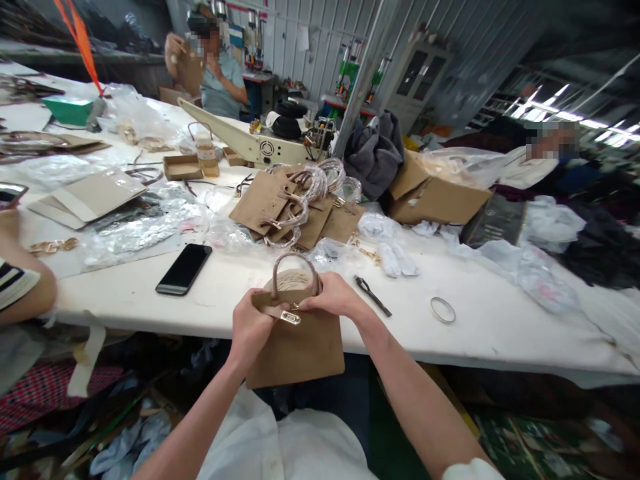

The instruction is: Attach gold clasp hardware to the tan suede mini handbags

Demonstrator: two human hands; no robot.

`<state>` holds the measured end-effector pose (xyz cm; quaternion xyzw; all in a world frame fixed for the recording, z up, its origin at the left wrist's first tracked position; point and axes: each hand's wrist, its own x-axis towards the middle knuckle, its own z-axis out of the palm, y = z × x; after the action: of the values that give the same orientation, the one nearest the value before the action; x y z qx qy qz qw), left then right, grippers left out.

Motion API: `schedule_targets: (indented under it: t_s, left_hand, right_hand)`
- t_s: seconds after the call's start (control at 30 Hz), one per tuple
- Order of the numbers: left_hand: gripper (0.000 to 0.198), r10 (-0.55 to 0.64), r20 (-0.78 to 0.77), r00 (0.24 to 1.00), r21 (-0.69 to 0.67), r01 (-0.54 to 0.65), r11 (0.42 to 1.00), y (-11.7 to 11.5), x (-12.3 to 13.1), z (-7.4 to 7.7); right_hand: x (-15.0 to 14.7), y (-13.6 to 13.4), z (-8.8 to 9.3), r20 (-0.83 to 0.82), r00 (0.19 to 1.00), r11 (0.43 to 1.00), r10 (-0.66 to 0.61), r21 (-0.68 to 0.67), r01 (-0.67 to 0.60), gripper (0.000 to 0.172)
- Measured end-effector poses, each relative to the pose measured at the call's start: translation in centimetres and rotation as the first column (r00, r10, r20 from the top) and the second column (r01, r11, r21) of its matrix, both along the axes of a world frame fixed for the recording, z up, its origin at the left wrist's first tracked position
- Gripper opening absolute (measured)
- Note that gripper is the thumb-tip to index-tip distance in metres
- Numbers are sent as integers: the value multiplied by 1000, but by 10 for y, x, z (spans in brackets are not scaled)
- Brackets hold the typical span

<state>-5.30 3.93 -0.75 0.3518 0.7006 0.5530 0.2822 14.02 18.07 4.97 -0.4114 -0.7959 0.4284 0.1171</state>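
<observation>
Held at the table's front edge is a brown handbag panel (pixel 300 353) with a curved handle (pixel 295 259) standing up from its top. My left hand (pixel 251 327) is closed at the panel's upper left, gripping a short strap with a gold metal plate (pixel 291 318). On the upper right, my right hand (pixel 334 295) pinches the panel's top edge by the handle's base, its thumb near a small gold fitting. Behind the handle sits a pale, coiled round thing (pixel 290 280), partly hidden.
Beyond my hands lies a pile of brown panels with plastic-wrapped handles (pixel 300 207). A black phone (pixel 184 269) rests to the left; a dark tool (pixel 373 295) and a metal ring (pixel 443 310) to the right. A cream machine (pixel 265 147), a cardboard box (pixel 440 197) and a seated person (pixel 223 83) are farther back.
</observation>
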Motion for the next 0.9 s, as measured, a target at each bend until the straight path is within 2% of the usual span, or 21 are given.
schedule_targets:
  t_s: [0.1, 0.17, 0.27, 0.43, 0.57, 0.7, 0.8, 0.9]
  left_hand:
    - [43, 17, 8, 1000, -24, -16, 1000, 0, 0, -3]
    - [45, 28, 31, 999, -30, -27, 999, 1, -2, -3]
    - [52, 63, 25, 998, -38, -62, 997, 5, -2, 2]
    - [63, 118, -106, 987, -6, -120, 993, 7, 3, 13]
    - [60, 123, -155, 980, -55, -133, 990, 5, 4, 10]
    - [57, 135, -188, 973, -152, -164, 975, 8, -2, 11]
    - [56, 147, -227, 963, -218, -198, 956, 11, -3, 15]
    - [56, 146, -226, 963, -242, -201, 949, 13, 0, 19]
  right_hand:
    - [-6, -5, 6, 51, 998, 998, -48, 34, 46, 26]
    - [-11, -11, 13, 109, 990, 984, -93, 161, 75, 26]
    - [-17, -19, 24, 135, 980, 928, -148, 362, 90, 28]
    - [-20, -21, 34, 158, 982, 899, -106, 437, 27, 26]
    - [-20, -20, 27, 175, 982, 858, -66, 513, -34, 20]
    - [-16, -19, 15, 120, 993, 833, 2, 548, -68, 15]
    - [-16, -17, 9, 107, 994, 828, 12, 557, -70, 17]
    - [-15, -15, 4, 100, 995, 848, 14, 527, -65, 23]
